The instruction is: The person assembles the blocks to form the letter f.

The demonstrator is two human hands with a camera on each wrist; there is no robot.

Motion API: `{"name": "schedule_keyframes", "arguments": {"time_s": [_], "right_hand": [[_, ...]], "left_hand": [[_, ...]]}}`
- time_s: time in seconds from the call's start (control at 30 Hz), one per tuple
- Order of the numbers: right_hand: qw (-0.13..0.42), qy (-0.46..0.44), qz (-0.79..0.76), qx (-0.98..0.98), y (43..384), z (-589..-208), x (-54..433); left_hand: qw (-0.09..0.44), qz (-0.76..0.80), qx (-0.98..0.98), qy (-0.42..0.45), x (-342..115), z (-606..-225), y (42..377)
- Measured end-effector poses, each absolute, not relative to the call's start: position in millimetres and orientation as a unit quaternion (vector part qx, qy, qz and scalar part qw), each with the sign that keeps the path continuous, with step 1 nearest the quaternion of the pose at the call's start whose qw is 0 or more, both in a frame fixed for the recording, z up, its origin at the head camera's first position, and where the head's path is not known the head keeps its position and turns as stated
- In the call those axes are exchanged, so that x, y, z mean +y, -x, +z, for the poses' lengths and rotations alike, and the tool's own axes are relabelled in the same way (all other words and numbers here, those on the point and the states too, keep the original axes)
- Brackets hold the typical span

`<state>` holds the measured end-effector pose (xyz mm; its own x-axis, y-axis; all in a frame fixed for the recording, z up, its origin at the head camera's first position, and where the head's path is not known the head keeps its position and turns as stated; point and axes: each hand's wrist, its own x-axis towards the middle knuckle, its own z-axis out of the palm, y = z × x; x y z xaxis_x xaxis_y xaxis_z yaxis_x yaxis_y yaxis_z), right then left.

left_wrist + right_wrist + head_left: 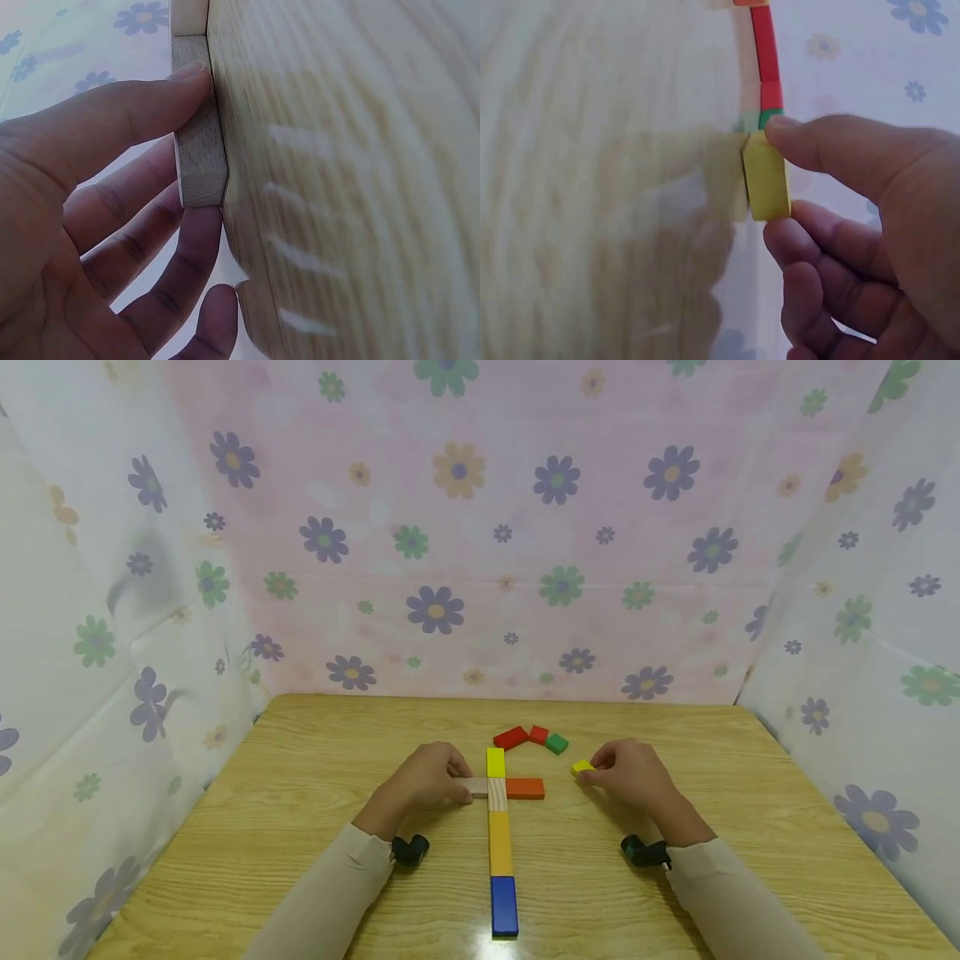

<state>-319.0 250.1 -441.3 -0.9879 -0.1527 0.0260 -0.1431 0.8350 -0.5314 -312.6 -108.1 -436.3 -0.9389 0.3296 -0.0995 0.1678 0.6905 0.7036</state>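
Observation:
My left hand [426, 778] grips a plain wooden block [201, 142] between thumb and fingers, its inner end against the column of blocks. That column runs from a yellow block [496, 762] through a striped wood-grain block [498, 794] and an orange-yellow block [500, 843] to a blue block [505, 906] nearest me. An orange block [525, 788] lies on the column's right side. Off to the right, my right hand [633, 777] pinches a small yellow block [766, 180] at the tabletop, thumb on one end and fingers on the other.
Behind the column, a dark red block [511, 738], a smaller red block [538, 735] and a green block [557, 743] lie in a bent row on the wooden table [337, 727]. Flowered cloth [495, 560] hangs along the back and both sides.

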Motion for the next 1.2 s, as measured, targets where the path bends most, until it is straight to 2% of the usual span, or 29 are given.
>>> {"name": "schedule_keyframes", "arguments": {"time_s": [0.57, 1.2], "right_hand": [[-0.02, 0.055, -0.269, 0.961, 323.3, -443.7, 237.3], [-0.011, 0.046, -0.273, 0.961, 325.5, -439.8, 232.5]], "left_hand": [[0.112, 0.366, 0.915, -0.129, -107.4, -432.1, 310.4], [0.111, 0.36, 0.917, -0.134, -108.0, -435.7, 313.9]]}}
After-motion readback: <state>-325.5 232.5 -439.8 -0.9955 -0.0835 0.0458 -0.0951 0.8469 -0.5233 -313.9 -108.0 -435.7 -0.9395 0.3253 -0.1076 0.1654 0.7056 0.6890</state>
